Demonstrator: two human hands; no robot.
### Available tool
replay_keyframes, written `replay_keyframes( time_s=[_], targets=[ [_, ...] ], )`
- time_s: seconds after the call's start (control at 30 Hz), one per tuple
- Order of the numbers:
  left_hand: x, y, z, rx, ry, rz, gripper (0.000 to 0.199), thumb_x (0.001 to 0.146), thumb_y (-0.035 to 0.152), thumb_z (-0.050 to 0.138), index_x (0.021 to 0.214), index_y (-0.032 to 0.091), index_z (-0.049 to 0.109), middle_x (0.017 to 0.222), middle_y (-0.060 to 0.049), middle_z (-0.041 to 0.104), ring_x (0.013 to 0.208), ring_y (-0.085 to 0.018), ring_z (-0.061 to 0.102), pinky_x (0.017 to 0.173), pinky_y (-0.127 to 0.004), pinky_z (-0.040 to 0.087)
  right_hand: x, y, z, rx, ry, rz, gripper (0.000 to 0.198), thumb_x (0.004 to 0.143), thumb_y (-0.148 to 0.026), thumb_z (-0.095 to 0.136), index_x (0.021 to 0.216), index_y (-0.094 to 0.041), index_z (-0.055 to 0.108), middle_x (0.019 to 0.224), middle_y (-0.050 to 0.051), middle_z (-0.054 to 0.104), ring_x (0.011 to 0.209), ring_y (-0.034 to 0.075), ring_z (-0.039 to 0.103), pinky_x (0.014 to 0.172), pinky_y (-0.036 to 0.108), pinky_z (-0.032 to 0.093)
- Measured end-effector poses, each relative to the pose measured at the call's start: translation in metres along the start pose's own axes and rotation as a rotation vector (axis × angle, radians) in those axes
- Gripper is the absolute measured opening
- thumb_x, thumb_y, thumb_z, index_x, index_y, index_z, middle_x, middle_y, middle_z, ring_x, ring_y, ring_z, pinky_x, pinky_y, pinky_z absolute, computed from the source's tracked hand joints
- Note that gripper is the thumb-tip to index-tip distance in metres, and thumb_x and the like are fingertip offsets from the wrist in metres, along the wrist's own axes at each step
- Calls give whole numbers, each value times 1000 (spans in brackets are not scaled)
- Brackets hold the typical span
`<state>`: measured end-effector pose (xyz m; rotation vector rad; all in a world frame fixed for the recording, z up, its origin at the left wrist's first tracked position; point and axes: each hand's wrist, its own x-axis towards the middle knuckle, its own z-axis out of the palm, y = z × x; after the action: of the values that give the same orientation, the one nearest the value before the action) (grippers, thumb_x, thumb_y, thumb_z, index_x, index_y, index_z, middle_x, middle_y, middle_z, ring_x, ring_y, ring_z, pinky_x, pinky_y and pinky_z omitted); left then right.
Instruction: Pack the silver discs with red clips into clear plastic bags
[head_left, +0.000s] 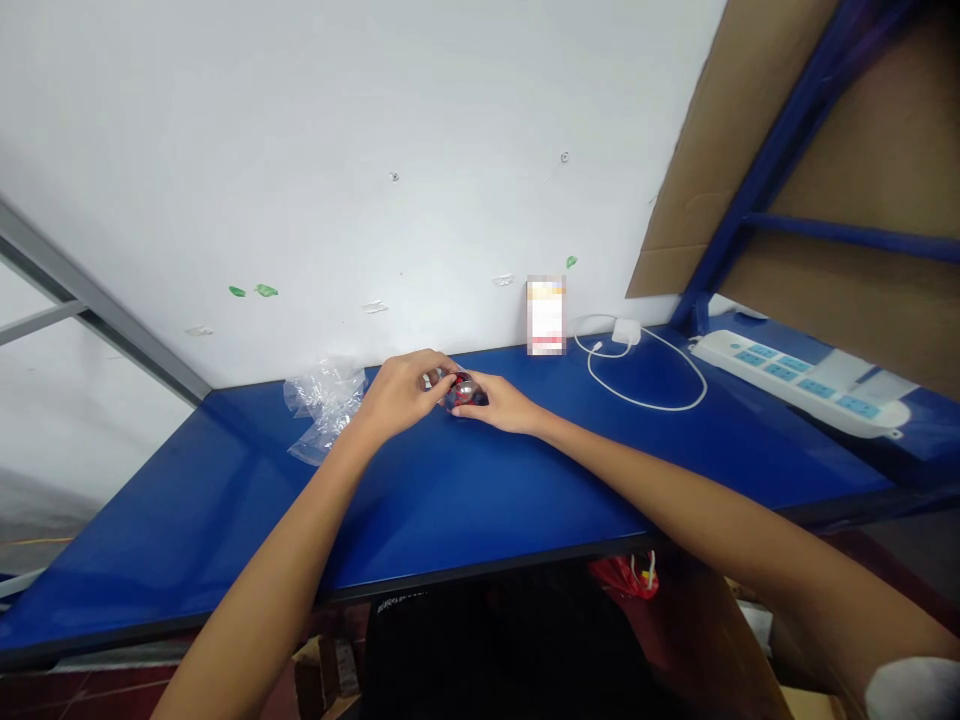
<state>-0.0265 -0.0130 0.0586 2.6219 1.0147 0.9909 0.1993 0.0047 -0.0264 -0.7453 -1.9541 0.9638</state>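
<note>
The left hand (pixel 405 395), right hand (pixel 510 403) and both forearms (pixel 277 540) are bare; a black cloth garment (pixel 495 650), near centre, bears small white lettering (pixel 401 602) at left.

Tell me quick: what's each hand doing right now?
Left hand: closed, fingers curled at the small glossy dark-and-red object.
Right hand: closed, holding the same object from its right side.

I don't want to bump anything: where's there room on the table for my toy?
Free: the left end of the blue table, beside the crinkled plastic; the front middle, between the forearms. Crowded: the centre, where the left hand and right hand hold a small dark object; and the back right, with white cable, charger and power strip.
</note>
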Motion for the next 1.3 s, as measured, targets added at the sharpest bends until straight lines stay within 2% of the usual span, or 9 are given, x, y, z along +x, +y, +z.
replay_keyframes(
  time_s=[0.13, 0.23, 0.3, 0.37, 0.47, 0.6, 0.8, 1.07, 1.3],
  targets=[
    [1, 4, -4, -20, 127, -27, 19, 103, 30, 68, 108, 23, 84, 106, -6, 81, 77, -16, 69, 73, -31, 54, 1, 0, 0, 26, 8, -2, 50, 92, -32, 85, 139, -19, 71, 126, 10, 82, 113, 29, 78, 107, 46, 57],
    [2, 8, -10, -66, 245, -106, 19, 100, 35, 72, 103, 23, 86, 84, -3, 75, 67, -15, 62, 65, -29, 50, 1, -1, 1, 42, 6, 19, 52, 92, -31, 86, 140, -20, 71, 130, 10, 81, 115, 28, 77, 109, 47, 57],
    [2, 13, -14, -170, 264, -193, 19, 98, 36, 74, 102, 22, 85, 70, -1, 70, 59, -14, 58, 58, -27, 46, 1, -1, 1, 47, 11, 24, 50, 91, -30, 87, 138, -20, 72, 130, 10, 81, 116, 28, 77, 111, 48, 57],
    [2, 18, -17, -304, 239, -255, 18, 96, 35, 73, 102, 19, 82, 71, -1, 72, 57, -14, 59, 54, -26, 46, 1, -2, 0, 59, 5, 29, 49, 91, -30, 86, 137, -20, 73, 130, 10, 81, 117, 28, 77, 112, 48, 57],
    [2, 20, -17, -404, 190, -262, 16, 95, 34, 72, 99, 18, 77, 84, -5, 77, 63, -14, 66, 58, -26, 52, 1, -3, 0, 106, -13, 44, 52, 91, -29, 86, 140, -20, 71, 132, 10, 81, 118, 28, 77, 112, 48, 57],
    [2, 12, -13, -307, 172, -244, 11, 94, 29, 71, 99, 20, 74, 82, -2, 74, 67, -15, 67, 63, -28, 53, 2, -3, -1, 166, -16, 53, 53, 89, -29, 87, 138, -20, 71, 127, 10, 82, 115, 28, 78, 112, 49, 57],
    [1, 6, -12, -124, 141, -117, 14, 93, 17, 63, 103, 22, 71, 83, 0, 74, 74, -16, 68, 76, -31, 55, 4, 1, -2, 238, -27, 67, 45, 86, -31, 89, 125, -18, 72, 117, 8, 83, 107, 26, 78, 106, 46, 58],
    [1, 3, -3, -77, 114, -129, 15, 100, 23, 60, 113, 23, 69, 90, -1, 76, 75, -17, 69, 74, -32, 53, 5, 1, -2, 277, -37, 55, 51, 84, -31, 91, 128, -17, 71, 118, 9, 83, 108, 26, 78, 103, 44, 59],
    [0, 0, -2, -102, -33, -139, 15, 100, 24, 59, 112, 24, 69, 80, 1, 75, 67, -17, 68, 66, -30, 50, 4, 3, -2, 236, -29, 68, 53, 84, -31, 91, 130, -17, 70, 119, 9, 83, 109, 26, 78, 104, 44, 59]
  ],
)
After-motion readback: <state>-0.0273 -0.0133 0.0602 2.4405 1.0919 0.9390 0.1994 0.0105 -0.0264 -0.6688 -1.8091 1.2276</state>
